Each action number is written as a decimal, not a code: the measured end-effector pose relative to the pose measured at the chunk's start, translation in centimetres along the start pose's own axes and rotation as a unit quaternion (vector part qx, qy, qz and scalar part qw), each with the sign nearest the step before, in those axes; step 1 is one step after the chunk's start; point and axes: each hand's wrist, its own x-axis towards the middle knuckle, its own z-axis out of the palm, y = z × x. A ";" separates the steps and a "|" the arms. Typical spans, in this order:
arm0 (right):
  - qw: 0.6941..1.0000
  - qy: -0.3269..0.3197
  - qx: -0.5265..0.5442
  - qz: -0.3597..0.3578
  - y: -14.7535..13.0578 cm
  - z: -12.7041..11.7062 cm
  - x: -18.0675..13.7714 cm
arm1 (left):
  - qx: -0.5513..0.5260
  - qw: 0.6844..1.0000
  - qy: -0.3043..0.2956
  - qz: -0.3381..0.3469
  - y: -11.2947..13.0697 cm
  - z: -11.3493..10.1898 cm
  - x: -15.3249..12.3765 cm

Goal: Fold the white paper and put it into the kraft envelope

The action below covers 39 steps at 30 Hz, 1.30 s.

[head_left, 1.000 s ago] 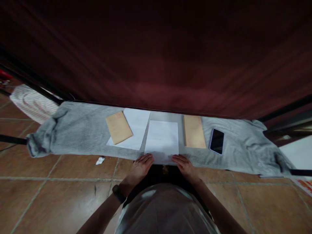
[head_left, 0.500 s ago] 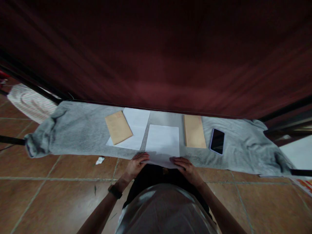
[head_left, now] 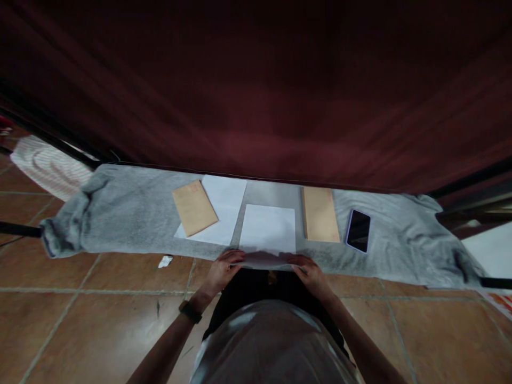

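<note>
A sheet of white paper (head_left: pixel 267 229) lies in front of me on a grey cloth (head_left: pixel 140 218), its near edge lifted and curling up. My left hand (head_left: pixel 224 268) grips the near left corner, fingers closed on the paper. At the near right corner, my right hand (head_left: pixel 310 273) pinches the same sheet, thumb below and fingers on top. To the left, a brown envelope (head_left: pixel 195 208) rests on more white paper (head_left: pixel 226 200). A stack of brown envelopes (head_left: pixel 321 214) lies to the right of the sheet.
A phone (head_left: pixel 358 231) with a pale purple edge lies right of the envelope stack. Behind the cloth hangs a dark red curtain (head_left: pixel 256 133). A white scrap (head_left: pixel 165 261) is on the tiled floor (head_left: pixel 120 320). Striped fabric (head_left: pixel 52 165) shows at far left.
My right hand has shifted slightly right, to the sheet's corner. The near edge of the paper now curls up more between my hands. The envelopes and phone stay put.
</note>
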 end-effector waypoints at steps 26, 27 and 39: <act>0.989 0.095 -0.099 0.063 -0.1 0.9 1.5 | -0.073 0.989 0.064 -0.110 0.7 0.2 1.6; 0.987 0.100 -0.104 0.074 -0.2 1.1 1.8 | -0.072 0.988 0.074 -0.112 0.7 0.4 1.9; 0.953 0.083 -0.180 0.229 -1.7 1.1 5.5 | -0.007 0.968 0.100 -0.231 2.1 0.7 5.2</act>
